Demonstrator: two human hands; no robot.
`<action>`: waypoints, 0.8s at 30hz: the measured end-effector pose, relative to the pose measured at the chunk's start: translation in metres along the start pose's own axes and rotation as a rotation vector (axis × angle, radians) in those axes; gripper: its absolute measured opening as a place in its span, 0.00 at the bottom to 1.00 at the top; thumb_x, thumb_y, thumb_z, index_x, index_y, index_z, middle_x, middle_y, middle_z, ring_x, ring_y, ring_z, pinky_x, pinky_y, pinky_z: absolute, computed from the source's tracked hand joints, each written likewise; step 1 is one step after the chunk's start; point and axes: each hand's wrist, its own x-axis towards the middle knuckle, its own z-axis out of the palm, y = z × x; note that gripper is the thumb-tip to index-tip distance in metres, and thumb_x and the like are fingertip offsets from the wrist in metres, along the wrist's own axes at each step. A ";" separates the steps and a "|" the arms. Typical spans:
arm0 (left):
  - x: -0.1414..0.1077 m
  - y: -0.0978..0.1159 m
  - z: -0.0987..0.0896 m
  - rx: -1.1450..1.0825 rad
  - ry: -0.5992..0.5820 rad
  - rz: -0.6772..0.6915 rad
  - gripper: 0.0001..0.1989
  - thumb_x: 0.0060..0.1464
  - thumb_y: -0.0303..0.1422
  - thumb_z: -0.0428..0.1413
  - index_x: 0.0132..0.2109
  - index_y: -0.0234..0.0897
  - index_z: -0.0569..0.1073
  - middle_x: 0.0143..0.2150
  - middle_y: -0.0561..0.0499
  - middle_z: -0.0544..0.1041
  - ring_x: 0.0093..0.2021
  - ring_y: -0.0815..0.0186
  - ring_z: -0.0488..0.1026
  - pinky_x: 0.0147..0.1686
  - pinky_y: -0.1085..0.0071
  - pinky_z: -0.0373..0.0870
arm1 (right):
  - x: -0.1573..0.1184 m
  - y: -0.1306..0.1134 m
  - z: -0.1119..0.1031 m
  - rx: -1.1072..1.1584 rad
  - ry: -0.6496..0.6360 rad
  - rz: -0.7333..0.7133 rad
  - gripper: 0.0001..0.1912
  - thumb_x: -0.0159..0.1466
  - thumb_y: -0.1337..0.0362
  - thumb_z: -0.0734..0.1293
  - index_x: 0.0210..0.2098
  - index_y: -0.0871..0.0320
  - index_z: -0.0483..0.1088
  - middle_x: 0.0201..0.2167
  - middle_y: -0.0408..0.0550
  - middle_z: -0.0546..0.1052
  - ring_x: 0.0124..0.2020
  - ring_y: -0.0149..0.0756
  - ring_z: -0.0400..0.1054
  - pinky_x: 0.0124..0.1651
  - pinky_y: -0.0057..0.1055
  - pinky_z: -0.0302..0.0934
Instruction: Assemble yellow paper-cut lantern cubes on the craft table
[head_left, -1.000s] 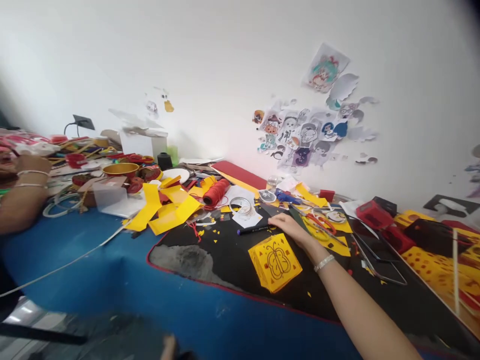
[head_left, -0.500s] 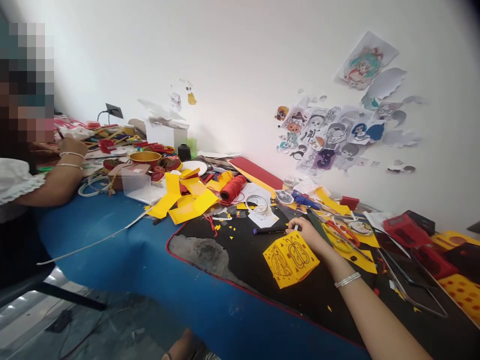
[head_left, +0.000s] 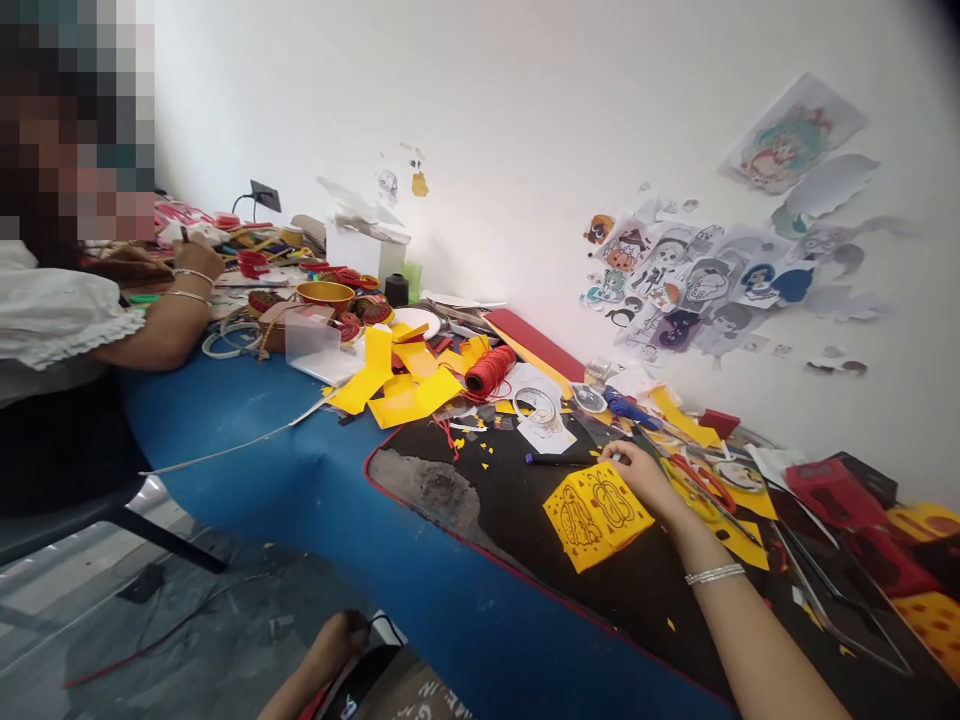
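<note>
A yellow paper box [head_left: 600, 515] with dark line drawings and small brown marks sits on the black mat [head_left: 495, 510]. My right hand [head_left: 634, 470] is just behind it, the box hiding part of the palm. Its fingers are closed on the pale end of a dark marker pen with a purple tip [head_left: 562, 460], which lies along the mat. Low in the view, below the table edge, my left hand [head_left: 341, 637] hangs near my lap with fingers curled. What it holds, if anything, is hidden.
Yellow paper strips [head_left: 416, 395], a red thread spool [head_left: 491, 372] and a tape roll [head_left: 535, 403] lie beyond the box. Orange-handled scissors [head_left: 701, 480] are right of my hand. A co-worker's arm [head_left: 176, 325] rests on the blue table [head_left: 247, 420] at left.
The view has swung left, so everything sits further right. My left hand shows more fully near my lap. My right hand stays by the box and marker pen.
</note>
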 end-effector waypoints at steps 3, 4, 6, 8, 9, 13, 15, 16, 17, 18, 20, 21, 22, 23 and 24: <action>0.000 -0.002 -0.017 -0.093 -0.005 0.019 0.23 0.39 0.57 0.48 0.19 0.40 0.61 0.12 0.56 0.59 0.18 0.63 0.66 0.21 0.68 0.65 | 0.000 -0.002 -0.006 0.010 0.024 0.012 0.10 0.49 0.57 0.63 0.23 0.57 0.66 0.21 0.41 0.66 0.23 0.32 0.59 0.27 0.29 0.53; -0.001 -0.001 -0.023 -0.123 -0.005 0.036 0.25 0.39 0.59 0.46 0.19 0.41 0.60 0.12 0.56 0.59 0.17 0.64 0.64 0.22 0.68 0.64 | 0.001 -0.003 -0.011 0.014 0.061 -0.002 0.10 0.50 0.56 0.63 0.24 0.57 0.66 0.22 0.42 0.67 0.24 0.33 0.59 0.28 0.29 0.54; -0.004 0.003 -0.037 -0.176 -0.002 0.078 0.27 0.39 0.62 0.42 0.19 0.42 0.57 0.13 0.56 0.58 0.17 0.65 0.62 0.23 0.68 0.64 | -0.003 -0.011 -0.025 0.017 0.192 -0.087 0.12 0.51 0.55 0.64 0.25 0.57 0.67 0.27 0.44 0.69 0.27 0.35 0.61 0.33 0.32 0.56; -0.010 0.008 -0.054 -0.214 -0.001 0.118 0.28 0.39 0.64 0.40 0.20 0.42 0.56 0.14 0.56 0.58 0.18 0.66 0.60 0.24 0.67 0.64 | -0.015 -0.029 -0.040 0.016 0.359 -0.258 0.11 0.55 0.55 0.63 0.29 0.56 0.68 0.32 0.46 0.69 0.33 0.37 0.63 0.39 0.34 0.57; -0.014 0.011 -0.063 -0.230 -0.001 0.139 0.28 0.39 0.64 0.40 0.20 0.42 0.56 0.15 0.56 0.58 0.19 0.66 0.60 0.25 0.68 0.64 | -0.026 -0.041 -0.046 0.021 0.400 -0.352 0.10 0.56 0.56 0.63 0.30 0.56 0.69 0.33 0.46 0.68 0.36 0.38 0.63 0.41 0.35 0.56; -0.036 0.020 -0.091 -0.287 0.029 0.207 0.26 0.44 0.61 0.43 0.23 0.42 0.59 0.18 0.57 0.58 0.21 0.67 0.59 0.25 0.70 0.62 | -0.095 -0.103 -0.022 0.025 0.170 -0.594 0.04 0.58 0.62 0.65 0.34 0.53 0.70 0.33 0.45 0.66 0.37 0.37 0.62 0.41 0.33 0.57; -0.046 0.022 -0.098 -0.278 0.037 0.224 0.26 0.44 0.61 0.44 0.22 0.42 0.59 0.18 0.57 0.59 0.21 0.67 0.59 0.24 0.70 0.61 | -0.131 -0.127 0.025 0.061 -0.038 -0.574 0.06 0.58 0.65 0.65 0.36 0.53 0.70 0.31 0.44 0.66 0.34 0.35 0.63 0.38 0.31 0.59; -0.050 0.023 -0.099 -0.271 0.045 0.227 0.27 0.44 0.62 0.44 0.22 0.42 0.59 0.18 0.57 0.59 0.20 0.67 0.59 0.24 0.70 0.61 | -0.146 -0.136 0.056 0.073 -0.139 -0.524 0.08 0.56 0.67 0.66 0.36 0.54 0.70 0.31 0.44 0.67 0.34 0.34 0.64 0.38 0.30 0.60; -0.054 0.025 -0.100 -0.269 0.054 0.231 0.27 0.44 0.62 0.44 0.21 0.42 0.59 0.18 0.56 0.60 0.20 0.67 0.59 0.24 0.70 0.61 | -0.158 -0.141 0.090 0.068 -0.211 -0.479 0.10 0.53 0.69 0.67 0.36 0.55 0.70 0.32 0.45 0.68 0.35 0.35 0.65 0.38 0.31 0.61; -0.057 0.027 -0.102 -0.275 0.069 0.236 0.27 0.43 0.62 0.44 0.21 0.42 0.60 0.17 0.56 0.60 0.21 0.66 0.59 0.24 0.70 0.61 | -0.166 -0.144 0.125 0.039 -0.225 -0.413 0.12 0.51 0.71 0.69 0.36 0.57 0.71 0.33 0.47 0.70 0.37 0.38 0.66 0.40 0.32 0.62; -0.065 0.037 -0.107 -0.296 0.099 0.247 0.28 0.43 0.62 0.45 0.20 0.42 0.60 0.17 0.56 0.61 0.21 0.66 0.60 0.23 0.70 0.62 | -0.176 -0.144 0.195 -0.094 -0.205 -0.287 0.12 0.51 0.69 0.70 0.36 0.59 0.72 0.38 0.53 0.72 0.44 0.48 0.66 0.45 0.41 0.62; -0.070 0.044 -0.111 -0.308 0.112 0.256 0.28 0.42 0.62 0.46 0.20 0.42 0.61 0.18 0.55 0.61 0.21 0.66 0.61 0.23 0.70 0.63 | -0.179 -0.143 0.227 -0.134 -0.210 -0.242 0.14 0.51 0.67 0.70 0.38 0.60 0.72 0.41 0.56 0.72 0.47 0.52 0.65 0.46 0.45 0.61; -0.075 0.052 -0.116 -0.318 0.123 0.270 0.27 0.42 0.62 0.47 0.20 0.42 0.62 0.18 0.55 0.62 0.21 0.65 0.61 0.23 0.70 0.63 | -0.180 -0.142 0.256 -0.151 -0.221 -0.221 0.23 0.48 0.63 0.73 0.43 0.62 0.71 0.45 0.61 0.71 0.50 0.57 0.63 0.47 0.47 0.61; -0.082 0.059 -0.122 -0.325 0.134 0.284 0.27 0.41 0.62 0.47 0.20 0.42 0.63 0.18 0.55 0.63 0.21 0.64 0.62 0.23 0.70 0.64 | -0.180 -0.142 0.282 -0.169 -0.226 -0.207 0.32 0.44 0.60 0.75 0.48 0.65 0.69 0.48 0.64 0.70 0.52 0.61 0.61 0.47 0.49 0.61; -0.089 0.066 -0.128 -0.322 0.140 0.299 0.27 0.41 0.62 0.48 0.20 0.42 0.64 0.19 0.54 0.65 0.22 0.63 0.64 0.24 0.70 0.66 | -0.181 -0.142 0.304 -0.199 -0.231 -0.193 0.38 0.42 0.58 0.76 0.50 0.69 0.67 0.50 0.68 0.69 0.52 0.63 0.60 0.48 0.50 0.61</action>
